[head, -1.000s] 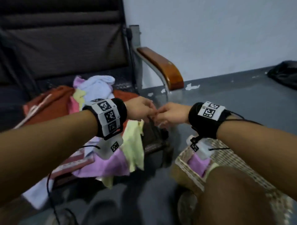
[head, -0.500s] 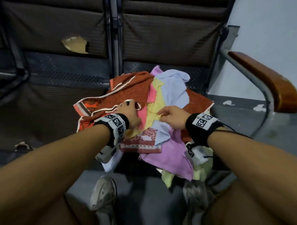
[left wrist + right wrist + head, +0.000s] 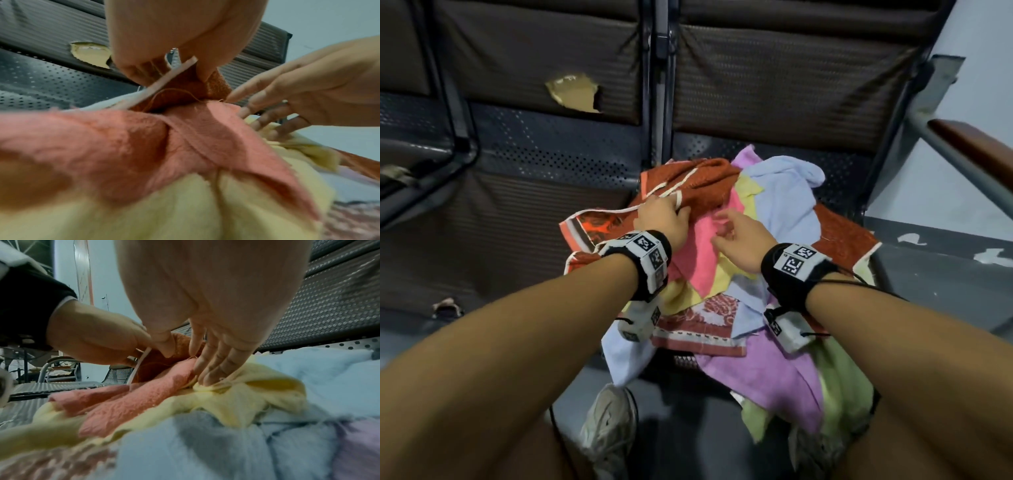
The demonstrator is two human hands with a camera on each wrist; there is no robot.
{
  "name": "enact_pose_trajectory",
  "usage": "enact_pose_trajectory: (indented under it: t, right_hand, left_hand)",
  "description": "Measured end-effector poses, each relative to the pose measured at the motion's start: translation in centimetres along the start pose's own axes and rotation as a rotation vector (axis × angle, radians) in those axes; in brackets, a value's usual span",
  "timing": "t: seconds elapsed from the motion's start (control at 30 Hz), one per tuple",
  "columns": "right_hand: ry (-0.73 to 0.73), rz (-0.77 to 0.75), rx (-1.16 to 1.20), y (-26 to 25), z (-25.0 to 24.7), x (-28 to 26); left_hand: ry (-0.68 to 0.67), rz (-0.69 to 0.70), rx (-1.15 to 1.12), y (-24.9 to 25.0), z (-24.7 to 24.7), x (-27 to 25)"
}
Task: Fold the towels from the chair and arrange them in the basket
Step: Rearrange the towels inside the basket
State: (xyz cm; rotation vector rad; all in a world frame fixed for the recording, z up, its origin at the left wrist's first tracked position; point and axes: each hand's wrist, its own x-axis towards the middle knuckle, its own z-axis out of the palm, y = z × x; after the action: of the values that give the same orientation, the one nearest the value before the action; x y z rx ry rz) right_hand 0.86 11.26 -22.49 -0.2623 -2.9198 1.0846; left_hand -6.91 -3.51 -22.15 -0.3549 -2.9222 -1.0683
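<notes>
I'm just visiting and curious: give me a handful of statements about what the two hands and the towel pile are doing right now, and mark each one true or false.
1. The left hand pinches the rust-orange towel at its pale edging. True.
2. The right hand is clenched round the light blue towel. False: its fingers are stretched out, their tips touching the yellow towel beside the pink towel.
3. The towels lie in a loose, unfolded heap on the chair seat. True.
4. A woven basket stands on the seat beside the heap. False: no basket shows in any current view.
5. The chair's backrest has a tear showing pale padding. True.
</notes>
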Motion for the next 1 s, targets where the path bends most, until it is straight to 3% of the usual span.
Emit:
enact_pose_trajectory:
  t: [0.17, 0.33, 0.53, 0.57, 0.67, 0.7, 0.77, 0.83, 0.93, 1.0]
  right_hand:
    - [-0.032, -0.043, 0.269, -0.4, -1.0, -0.2]
    - [0.174, -0.087, 0.452, 0.1, -2.9, -1.6]
    - [0.391, -0.104, 0.626, -0.1, -6.6, -3.5]
    - [0.404, -0.124, 0.638, -0.1, -7.3, -3.8]
    - [0.431, -0.174, 0.635, -0.3, -8.7, -4.8]
    - [0.445, -0.172, 0.63, -0.3, -9.0, -5.2]
    - [0.502, -0.134, 0.614, 0.1, -9.9, -5.8]
    - [0.599, -0.055, 0.561, 0.7, -11.0, -6.1]
    - [0.732, 0.039, 0.436, 2.2, -12.2, -6.7]
    - [0.685, 0.021, 0.298, 3.4, -12.1, -7.6]
  left_hand:
    - [-0.06, 0.154, -0.343, 3.6, -0.3, -2.2]
    - [-0.114, 0.197, -0.514, 6.8, -2.1, -4.2]
    - [0.187, 0.301, -0.292, 6.5, -4.0, -4.9]
    - [0.142, 0.354, -0.253, 6.5, -3.9, -4.9]
    - [-0.23, 0.394, -0.257, 7.2, -2.9, -5.7]
    - [-0.276, 0.401, -0.187, 7.6, -2.3, -5.8]
    - [-0.164, 0.434, -0.04, 8.1, -2.0, -5.5]
    - [-0.083, 0.38, 0.067, 8.3, -2.4, -5.1]
    - [-0.096, 0.244, 0.246, 7.3, -2.7, -4.4]
    - [-0.056, 0.205, 0.331, 6.8, -2.9, -4.4]
